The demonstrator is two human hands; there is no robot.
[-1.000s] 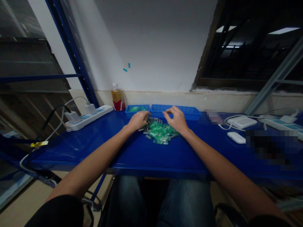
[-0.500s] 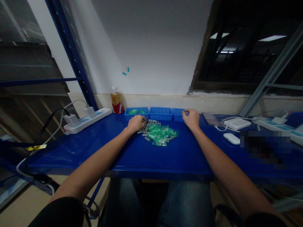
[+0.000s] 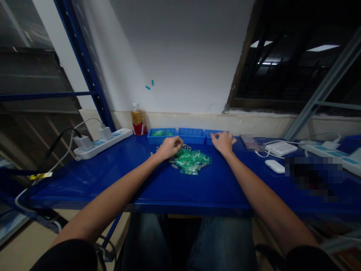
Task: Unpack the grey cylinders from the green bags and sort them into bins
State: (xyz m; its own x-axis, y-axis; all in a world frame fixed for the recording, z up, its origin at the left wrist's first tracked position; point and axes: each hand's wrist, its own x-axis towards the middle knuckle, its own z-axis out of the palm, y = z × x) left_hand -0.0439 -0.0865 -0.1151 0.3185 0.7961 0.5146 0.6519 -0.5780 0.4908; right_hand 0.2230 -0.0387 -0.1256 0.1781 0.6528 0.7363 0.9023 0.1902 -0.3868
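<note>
My left hand [image 3: 169,147] is at the left side of a pile on the blue table, its fingers bent together in a pinch. Whatever lies between them is too small to make out. In the pile, small green plastic packets [image 3: 191,162] lie over short grey cylindrical pieces [image 3: 186,146]. My right hand [image 3: 224,142] rests at the front of the right-hand blue bin [image 3: 209,136], with its fingers apart and nothing visible in them. The middle blue bin [image 3: 191,135] stands beside it. In the left-hand blue bin [image 3: 162,138] are some green packets.
A drink bottle [image 3: 138,120] stands left of the bins. Power strips with plugs lie at the left [image 3: 107,144] and at the right [image 3: 335,154]. A white charger [image 3: 280,148], a white case [image 3: 274,166] and a phone-like slab [image 3: 248,142] sit to the right.
My left hand has moved right along the pile. My right hand has shifted slightly left and its fingers have spread over the right-hand bin's front.
</note>
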